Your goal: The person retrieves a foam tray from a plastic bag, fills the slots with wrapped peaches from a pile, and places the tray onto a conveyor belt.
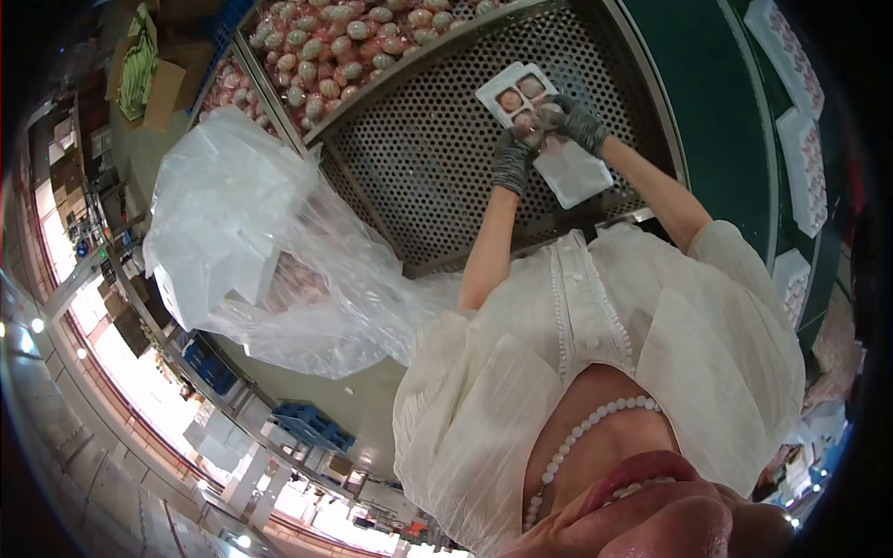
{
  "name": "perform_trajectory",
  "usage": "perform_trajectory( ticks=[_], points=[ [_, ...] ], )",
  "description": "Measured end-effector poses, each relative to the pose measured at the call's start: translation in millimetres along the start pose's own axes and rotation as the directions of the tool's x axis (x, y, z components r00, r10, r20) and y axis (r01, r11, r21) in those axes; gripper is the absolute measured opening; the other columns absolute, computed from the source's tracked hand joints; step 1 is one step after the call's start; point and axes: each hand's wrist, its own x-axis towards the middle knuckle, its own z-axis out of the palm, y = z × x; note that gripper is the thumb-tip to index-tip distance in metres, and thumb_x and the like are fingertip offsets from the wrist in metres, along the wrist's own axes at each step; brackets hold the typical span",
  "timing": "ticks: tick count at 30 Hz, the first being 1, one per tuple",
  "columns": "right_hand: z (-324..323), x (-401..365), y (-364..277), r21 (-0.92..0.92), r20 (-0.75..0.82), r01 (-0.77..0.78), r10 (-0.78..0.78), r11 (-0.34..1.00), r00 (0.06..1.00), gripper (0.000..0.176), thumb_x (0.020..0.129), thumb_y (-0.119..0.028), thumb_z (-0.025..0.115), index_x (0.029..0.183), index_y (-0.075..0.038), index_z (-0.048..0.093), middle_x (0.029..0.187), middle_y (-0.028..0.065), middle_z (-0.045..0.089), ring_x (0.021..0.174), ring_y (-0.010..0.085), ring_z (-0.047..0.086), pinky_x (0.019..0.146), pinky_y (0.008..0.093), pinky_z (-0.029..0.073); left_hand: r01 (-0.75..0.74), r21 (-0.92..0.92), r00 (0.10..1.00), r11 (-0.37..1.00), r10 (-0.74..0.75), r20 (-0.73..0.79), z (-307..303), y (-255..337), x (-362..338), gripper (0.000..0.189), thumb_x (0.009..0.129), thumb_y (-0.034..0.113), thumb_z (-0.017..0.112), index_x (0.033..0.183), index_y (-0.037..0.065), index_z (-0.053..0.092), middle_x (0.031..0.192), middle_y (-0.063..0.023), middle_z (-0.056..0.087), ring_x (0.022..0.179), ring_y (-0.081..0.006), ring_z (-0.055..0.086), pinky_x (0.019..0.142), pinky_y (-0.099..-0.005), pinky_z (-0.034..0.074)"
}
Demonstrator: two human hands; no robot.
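Observation:
A white plastic box (493, 90) with square compartments lies on the perforated metal tray, and wrapped eggs (510, 99) sit in some of its cells. Its white flap (572, 177) is folded out toward my body. My left hand (513, 162), in a dark grey glove, reaches up to the lower left edge of the box with its fingers curled at an egg (526, 123). From the right comes my right hand (579, 123), gloved alike, its fingers bent over another egg (550, 112) at the box's near cells.
The perforated metal tray (409, 149) spreads around the box. Behind it a bin holds many film-wrapped eggs (326, 46). A large clear plastic bag (233, 214) hangs at left. Filled white trays (802, 172) stand on a green surface (712, 102) at right; a cardboard box (167, 88) is far left.

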Motion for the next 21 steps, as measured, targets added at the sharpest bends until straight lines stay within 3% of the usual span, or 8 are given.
perform_trajectory(
  ticks=[2, 4, 5, 8, 13, 15, 18, 21],
  points=[
    [23.3, -40.1, 1.8, -0.106, -0.237, -0.019, -0.007, 0.994, 0.971, 0.047, 0.066, -0.022, 0.066, 0.104, -0.004, 0.045, 0.095, 0.0065, 0.052, 0.082, 0.0157, 0.051, 0.071, 0.0285, 0.045, 0.091, 0.018, 0.993, 0.996, -0.089, -0.071, -0.1, -26.8, -13.3, 0.009, 0.073, 0.009, 0.054, 0.077, 0.002, 0.050, 0.074, -0.0073, 0.051, 0.061, -0.0158, 0.048, 0.054, -0.0281, 0.041],
    [28.7, -66.7, 12.0, -0.319, -0.223, 0.011, -0.086, 0.948, 0.971, 0.047, 0.066, -0.021, 0.065, 0.104, -0.003, 0.045, 0.095, 0.0063, 0.052, 0.082, 0.0153, 0.051, 0.072, 0.0279, 0.044, 0.176, 0.032, 0.975, 0.984, -0.169, -0.143, -4.9, -56.9, -17.3, 0.008, 0.071, 0.006, 0.054, 0.076, 0.002, 0.049, 0.072, -0.0071, 0.051, 0.059, -0.0154, 0.047, 0.051, -0.0276, 0.040],
    [31.8, -78.8, 15.5, -0.512, -0.189, 0.045, -0.164, 0.858, 0.968, 0.046, 0.067, -0.020, 0.065, 0.104, -0.002, 0.044, 0.095, 0.0061, 0.052, 0.082, 0.0149, 0.051, 0.073, 0.0274, 0.044, 0.067, 0.145, 0.981, 0.987, -0.039, -0.191, -10.4, -74.4, -12.2, 0.010, 0.069, 0.007, 0.055, 0.076, 0.002, 0.051, 0.069, -0.0068, 0.052, 0.059, -0.0158, 0.048, 0.052, -0.0287, 0.041],
    [41.0, -94.5, 13.2, -0.545, -0.220, -0.017, -0.123, 0.838, 0.968, 0.047, 0.065, -0.022, 0.064, 0.103, -0.001, 0.045, 0.096, 0.0117, 0.052, 0.084, 0.0192, 0.052, 0.074, 0.0288, 0.042, -0.171, 0.514, 0.912, 0.841, 0.333, -0.241, -9.7, -88.0, -15.4, 0.015, 0.063, 0.010, 0.057, 0.075, 0.002, 0.054, 0.065, -0.0094, 0.055, 0.060, -0.0211, 0.054, 0.055, -0.0349, 0.042],
    [35.1, -69.9, 25.3, -0.799, -0.270, -0.010, -0.344, 0.601, 0.899, 0.051, 0.064, -0.028, 0.063, 0.103, 0.001, 0.045, 0.096, 0.0178, 0.051, 0.091, 0.0269, 0.049, 0.078, 0.0320, 0.039, -0.124, 0.769, 0.856, 0.627, 0.460, -0.237, 2.1, -72.6, 11.7, 0.018, 0.062, 0.010, 0.058, 0.079, 0.004, 0.057, 0.075, -0.0120, 0.058, 0.067, -0.0240, 0.056, 0.060, -0.0341, 0.044],
    [39.1, -75.2, 20.1, -0.846, -0.239, -0.001, -0.376, 0.534, 0.895, 0.053, 0.065, -0.029, 0.062, 0.104, 0.001, 0.044, 0.100, 0.0196, 0.048, 0.094, 0.0312, 0.046, 0.081, 0.0350, 0.038, 0.045, 0.672, 0.909, 0.739, 0.250, -0.335, 0.8, -69.1, 22.6, 0.020, 0.062, 0.011, 0.058, 0.081, 0.003, 0.057, 0.078, -0.0131, 0.058, 0.070, -0.0240, 0.056, 0.062, -0.0340, 0.044],
    [35.3, -76.1, 22.1, -0.945, 0.040, 0.184, -0.463, 0.270, 0.886, 0.049, 0.066, -0.024, 0.059, 0.105, 0.001, 0.043, 0.108, 0.0230, 0.040, 0.093, 0.0364, 0.045, 0.079, 0.0379, 0.039, -0.001, 0.756, 0.903, 0.654, 0.326, -0.280, -6.2, -71.4, 27.4, 0.021, 0.064, 0.013, 0.059, 0.082, 0.002, 0.057, 0.078, -0.0140, 0.058, 0.070, -0.0243, 0.056, 0.063, -0.0349, 0.044],
    [32.6, -72.7, 20.0, -0.948, 0.123, 0.239, -0.452, 0.210, 0.883, 0.037, 0.069, -0.018, 0.054, 0.100, 0.000, 0.046, 0.098, 0.0222, 0.046, 0.087, 0.0346, 0.048, 0.071, 0.0383, 0.042, -0.004, 0.693, 0.903, 0.721, 0.300, -0.307, -2.4, -72.6, 28.7, 0.021, 0.065, 0.013, 0.059, 0.083, 0.002, 0.057, 0.080, -0.0144, 0.058, 0.070, -0.0245, 0.056, 0.064, -0.0344, 0.044]
  ],
)
